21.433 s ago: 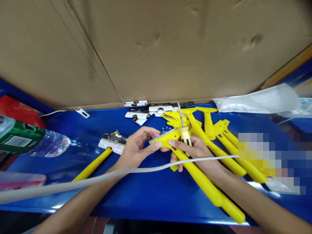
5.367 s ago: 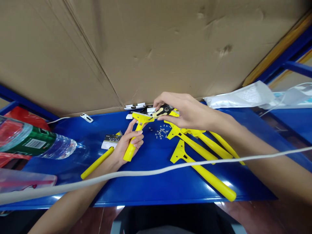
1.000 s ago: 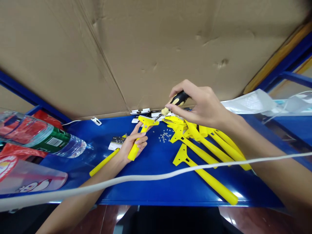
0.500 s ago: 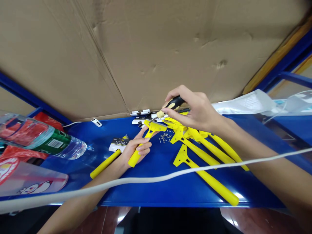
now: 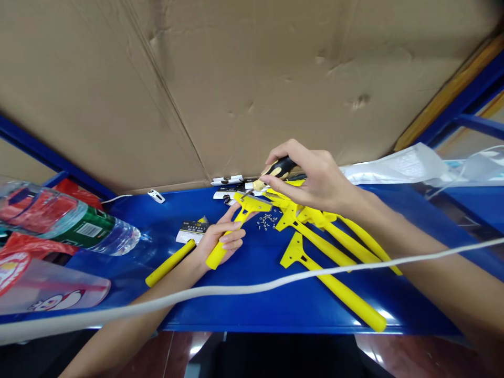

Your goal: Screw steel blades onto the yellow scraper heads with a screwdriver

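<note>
My left hand (image 5: 224, 239) is closed around the handle of a yellow scraper (image 5: 248, 208), its wide head tilted up and away from me. In my right hand (image 5: 309, 176) is a screwdriver (image 5: 281, 167) with a black and pale yellow handle. Its shaft points down to the left and its tip meets the scraper's head near one end; the screw there is too small to make out. Small screws and nuts (image 5: 266, 220) lie scattered on the blue shelf just beyond my left fingers. Several more yellow scrapers (image 5: 342, 291) rest to the right, partly under my right forearm.
A white cable (image 5: 271, 285) crosses in front of both forearms. On the left lie a water bottle (image 5: 90, 226) and a plastic cup (image 5: 74, 291). Black-and-white packets (image 5: 191, 231) and another yellow handle (image 5: 169, 263) are near my left wrist. A cardboard wall (image 5: 236, 94) stands behind.
Almost nothing differs. Both hands keep their grips, and the screwdriver stays on the scraper's head; the view has shifted very slightly.
</note>
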Demonstrator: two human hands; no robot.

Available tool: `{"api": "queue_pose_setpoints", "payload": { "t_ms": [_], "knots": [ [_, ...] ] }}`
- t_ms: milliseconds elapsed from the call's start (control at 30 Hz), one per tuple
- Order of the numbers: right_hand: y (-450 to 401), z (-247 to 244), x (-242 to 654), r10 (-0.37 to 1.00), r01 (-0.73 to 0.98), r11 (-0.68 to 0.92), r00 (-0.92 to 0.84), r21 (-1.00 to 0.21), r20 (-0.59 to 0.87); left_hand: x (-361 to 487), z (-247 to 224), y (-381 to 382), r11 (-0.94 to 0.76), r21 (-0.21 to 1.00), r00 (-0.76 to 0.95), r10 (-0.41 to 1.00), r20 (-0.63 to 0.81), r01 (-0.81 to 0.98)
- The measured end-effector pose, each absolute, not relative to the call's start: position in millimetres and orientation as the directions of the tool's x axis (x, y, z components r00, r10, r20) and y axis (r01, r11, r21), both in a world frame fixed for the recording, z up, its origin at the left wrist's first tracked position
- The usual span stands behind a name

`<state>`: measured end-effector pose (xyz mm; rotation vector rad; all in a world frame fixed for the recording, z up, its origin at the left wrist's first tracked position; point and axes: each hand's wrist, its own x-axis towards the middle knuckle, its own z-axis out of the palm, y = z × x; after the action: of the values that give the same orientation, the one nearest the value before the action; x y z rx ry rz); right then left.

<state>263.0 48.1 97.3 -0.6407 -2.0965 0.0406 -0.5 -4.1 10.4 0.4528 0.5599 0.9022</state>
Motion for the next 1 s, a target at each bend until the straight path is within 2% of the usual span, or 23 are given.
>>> {"api": "queue_pose_setpoints", "payload": {
  "t_ms": [1000],
  "knots": [
    [45.9, 101.8, 267.4, 0.471, 0.467, 0.852, -0.492, -0.235, 0.732, -1.0, 10.3, -3.7, 0.539, 0.609, 0.500, 0.828, -0.255, -0.582]
  ]
}}
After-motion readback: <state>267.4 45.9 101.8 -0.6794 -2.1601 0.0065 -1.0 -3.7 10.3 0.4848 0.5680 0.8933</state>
